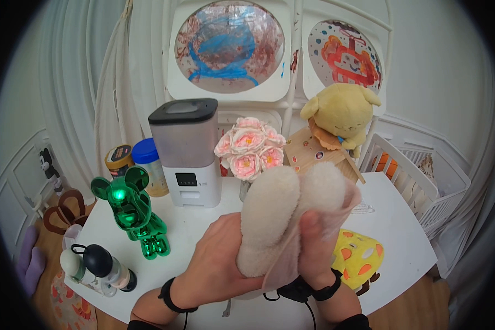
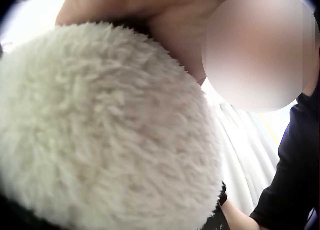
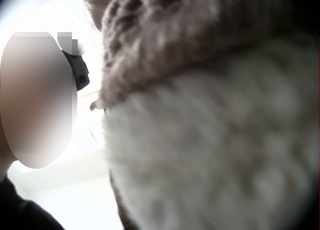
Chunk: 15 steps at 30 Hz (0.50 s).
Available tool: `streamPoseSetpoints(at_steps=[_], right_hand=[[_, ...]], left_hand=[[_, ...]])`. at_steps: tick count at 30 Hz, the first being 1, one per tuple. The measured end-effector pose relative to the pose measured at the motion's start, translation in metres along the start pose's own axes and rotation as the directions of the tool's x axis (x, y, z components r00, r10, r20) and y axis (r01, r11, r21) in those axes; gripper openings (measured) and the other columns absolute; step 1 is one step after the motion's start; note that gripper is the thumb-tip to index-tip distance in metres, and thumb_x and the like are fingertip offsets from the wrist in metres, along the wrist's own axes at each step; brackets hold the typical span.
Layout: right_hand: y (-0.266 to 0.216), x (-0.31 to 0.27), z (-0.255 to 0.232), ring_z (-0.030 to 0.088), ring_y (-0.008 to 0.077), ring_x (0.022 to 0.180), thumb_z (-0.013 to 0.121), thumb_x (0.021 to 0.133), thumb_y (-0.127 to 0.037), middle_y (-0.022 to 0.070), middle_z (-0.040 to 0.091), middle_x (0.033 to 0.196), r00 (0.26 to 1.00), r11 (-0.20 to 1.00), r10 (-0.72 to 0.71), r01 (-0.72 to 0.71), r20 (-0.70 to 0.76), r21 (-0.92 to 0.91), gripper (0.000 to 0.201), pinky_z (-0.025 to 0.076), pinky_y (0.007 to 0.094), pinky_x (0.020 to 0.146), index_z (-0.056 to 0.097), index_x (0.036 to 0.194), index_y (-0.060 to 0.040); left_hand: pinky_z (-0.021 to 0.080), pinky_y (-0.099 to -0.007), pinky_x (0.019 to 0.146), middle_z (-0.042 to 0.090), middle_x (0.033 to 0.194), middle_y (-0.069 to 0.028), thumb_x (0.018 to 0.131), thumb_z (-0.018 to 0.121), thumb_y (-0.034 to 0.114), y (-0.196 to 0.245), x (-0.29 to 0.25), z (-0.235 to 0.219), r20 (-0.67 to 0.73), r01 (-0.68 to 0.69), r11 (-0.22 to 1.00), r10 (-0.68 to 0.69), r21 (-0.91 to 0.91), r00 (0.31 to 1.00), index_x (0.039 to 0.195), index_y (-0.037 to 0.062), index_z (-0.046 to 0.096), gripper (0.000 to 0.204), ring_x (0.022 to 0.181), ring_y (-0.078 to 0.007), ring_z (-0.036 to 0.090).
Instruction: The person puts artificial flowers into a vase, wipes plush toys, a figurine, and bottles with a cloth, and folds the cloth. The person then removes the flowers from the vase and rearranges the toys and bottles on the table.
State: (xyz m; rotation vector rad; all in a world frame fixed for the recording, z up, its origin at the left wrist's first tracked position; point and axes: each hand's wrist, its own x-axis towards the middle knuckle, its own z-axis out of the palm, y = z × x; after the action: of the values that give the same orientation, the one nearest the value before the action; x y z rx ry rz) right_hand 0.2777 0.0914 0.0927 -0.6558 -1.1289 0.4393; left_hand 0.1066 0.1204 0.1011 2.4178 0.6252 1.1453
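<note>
A cream fluffy plush thing (image 1: 269,214) with a pinkish fabric part (image 1: 285,253) is held up over the table, between both hands. The left hand (image 1: 217,261) grips its lower left side, thumb across the bottom. On the other side the right hand (image 1: 316,253) holds it by the pinkish fabric, its far fingers hidden. White fur (image 2: 110,130) fills much of the left wrist view, beside part of a hand (image 2: 175,25). In the right wrist view, white fur (image 3: 210,145) lies against brownish-pink textured fabric (image 3: 165,40).
On the white table (image 1: 401,220) stand a green shiny bear figure (image 1: 132,209), bottles (image 1: 104,267), a grey-white dispenser (image 1: 187,154), pink flowers (image 1: 250,146) and a blue-lidded jar (image 1: 151,165). A yellow plush (image 1: 341,115) sits on a wooden box (image 1: 308,151); a yellow spotted item (image 1: 357,256) lies right.
</note>
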Motion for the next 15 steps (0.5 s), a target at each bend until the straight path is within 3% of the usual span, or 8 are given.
streamPoseSetpoints(at_steps=[1, 3, 4, 5, 7, 11, 13, 15], right_hand=[[0.000, 0.001, -0.001, 0.054, 0.0190, 0.122, 0.066, 0.095, -0.035, 0.0129, 0.055, 0.133, 1.000, 1.000, 0.016, -0.016, 0.000, -0.003, 0.063, 0.041, 0.0374, 0.107, 0.042, 0.141, -0.0001], [-0.001, 0.007, -0.003, 0.055, 0.0212, 0.123, 0.055, 0.098, -0.044, 0.0133, 0.056, 0.132, 0.934, 0.927, 0.358, -0.355, -0.003, 0.119, 0.063, 0.042, 0.0374, 0.107, 0.039, 0.142, -0.0008], [0.005, 0.009, -0.003, 0.057, 0.0253, 0.121, 0.052, 0.099, -0.039, 0.0141, 0.056, 0.132, 0.910, 0.878, 0.414, -0.403, 0.014, 0.258, 0.058, 0.044, 0.0392, 0.105, 0.041, 0.141, -0.0004], [0.005, 0.011, -0.005, 0.057, 0.0253, 0.121, 0.052, 0.099, -0.039, 0.0141, 0.056, 0.132, 0.911, 0.879, 0.412, -0.401, 0.013, 0.259, 0.058, 0.044, 0.0392, 0.105, 0.041, 0.141, -0.0004], [0.002, 0.016, -0.010, 0.059, 0.0277, 0.119, 0.054, 0.097, -0.030, 0.0159, 0.058, 0.131, 0.839, 0.720, 0.523, -0.529, 0.151, 0.448, 0.055, 0.047, 0.0418, 0.105, 0.041, 0.141, -0.0001], [-0.002, 0.018, -0.015, 0.061, 0.0285, 0.117, 0.055, 0.095, -0.024, 0.0166, 0.059, 0.129, 0.829, 0.682, 0.530, -0.541, 0.177, 0.492, 0.053, 0.049, 0.0427, 0.103, 0.042, 0.139, 0.0002], [-0.001, 0.018, -0.018, 0.063, 0.0257, 0.111, 0.061, 0.096, -0.018, 0.0151, 0.060, 0.124, 0.842, 0.654, 0.505, -0.518, 0.193, 0.551, 0.047, 0.054, 0.0395, 0.091, 0.044, 0.136, 0.0007], [0.005, 0.016, -0.015, 0.063, 0.0248, 0.112, 0.060, 0.098, -0.023, 0.0141, 0.060, 0.125, 0.861, 0.686, 0.477, -0.490, 0.177, 0.538, 0.047, 0.054, 0.0385, 0.093, 0.045, 0.137, -0.0003]], left_hand=[[0.045, -0.0445, 0.094, 0.057, 0.120, -0.0179, 0.064, 0.087, 0.023, -0.002, 0.002, -0.001, 0.019, -0.006, 1.000, 0.006, 0.004, 1.000, 0.129, 0.0019, 0.052, 0.077, 0.111, -0.0389, 0.054], [0.045, -0.0440, 0.093, 0.057, 0.118, -0.0175, 0.063, 0.087, 0.024, -0.004, 0.001, 0.001, 0.046, -0.006, 1.000, 0.006, 0.005, 0.999, 0.128, 0.0017, 0.052, 0.077, 0.109, -0.0383, 0.054], [0.046, -0.0436, 0.092, 0.058, 0.116, -0.0172, 0.063, 0.088, 0.025, -0.004, 0.002, 0.002, 0.028, 0.020, 0.999, -0.021, 0.028, 0.999, 0.128, 0.0014, 0.052, 0.078, 0.107, -0.0379, 0.055], [0.046, -0.0432, 0.091, 0.058, 0.113, -0.0169, 0.063, 0.088, 0.025, -0.004, 0.002, 0.003, 0.007, 0.046, 0.998, -0.047, 0.050, 0.999, 0.128, 0.0011, 0.052, 0.078, 0.105, -0.0375, 0.055], [0.047, -0.0435, 0.090, 0.058, 0.111, -0.0169, 0.062, 0.088, 0.026, -0.007, 0.005, 0.001, 0.012, 0.058, 0.997, -0.059, 0.044, 0.998, 0.128, 0.0010, 0.052, 0.080, 0.103, -0.0375, 0.055], [0.047, -0.0441, 0.091, 0.058, 0.114, -0.0180, 0.060, 0.089, 0.028, -0.010, 0.007, 0.001, 0.059, 0.104, 0.994, -0.106, 0.043, 0.993, 0.130, 0.0007, 0.050, 0.084, 0.104, -0.0381, 0.056], [0.047, -0.0439, 0.093, 0.058, 0.117, -0.0185, 0.061, 0.089, 0.029, -0.017, 0.008, 0.002, 0.091, 0.097, 0.995, -0.096, -0.005, 0.991, 0.131, 0.0006, 0.049, 0.085, 0.107, -0.0384, 0.056], [0.047, -0.0438, 0.095, 0.058, 0.120, -0.0190, 0.061, 0.089, 0.030, -0.022, 0.010, 0.002, 0.115, 0.085, 0.995, -0.078, -0.054, 0.990, 0.132, 0.0005, 0.049, 0.087, 0.109, -0.0386, 0.056]])
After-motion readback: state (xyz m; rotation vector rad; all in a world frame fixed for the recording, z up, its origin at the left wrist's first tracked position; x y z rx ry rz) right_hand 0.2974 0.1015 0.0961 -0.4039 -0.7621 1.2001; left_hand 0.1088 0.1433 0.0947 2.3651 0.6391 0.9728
